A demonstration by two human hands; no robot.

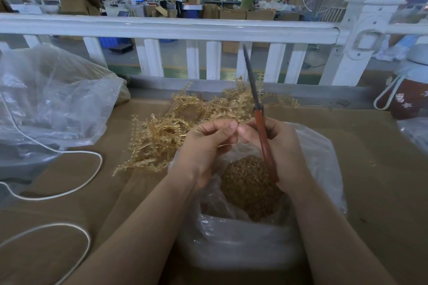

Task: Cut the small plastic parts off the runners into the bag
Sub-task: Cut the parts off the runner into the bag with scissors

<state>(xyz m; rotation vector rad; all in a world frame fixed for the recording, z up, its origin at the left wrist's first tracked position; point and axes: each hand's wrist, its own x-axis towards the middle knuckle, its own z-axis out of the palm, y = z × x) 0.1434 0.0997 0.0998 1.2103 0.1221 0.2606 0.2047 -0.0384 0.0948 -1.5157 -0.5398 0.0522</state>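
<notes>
While both hands are meeting just above the open mouth of the clear bag (324,152), the right hand (281,148) is gripping the scissors (260,120), its fingers curled round the red handles, with the dark blades standing closed and tilted up and a little to the left, toward the white railing (166,30). The left hand (206,146) is pinching with thumb and forefinger, its tips touching those of the right hand; what it is holding between them is too small and pale to make out. The bag is sitting on the brown table (382,169) right under the wrists and is holding a heap of small amber plastic parts (245,190). Just beyond and to the left of the hands, a loose pile of amber runners (166,132) is lying on the table, some pieces reaching back to the table's far edge. On the left, a large crumpled plastic bag (58,99) is resting, and a white cord (90,178) is looping across the table beneath it. At the right edge, a dark red flowered bottle (410,97) with a white strap is standing. Behind the railing, people are working among cardboard boxes.
</notes>
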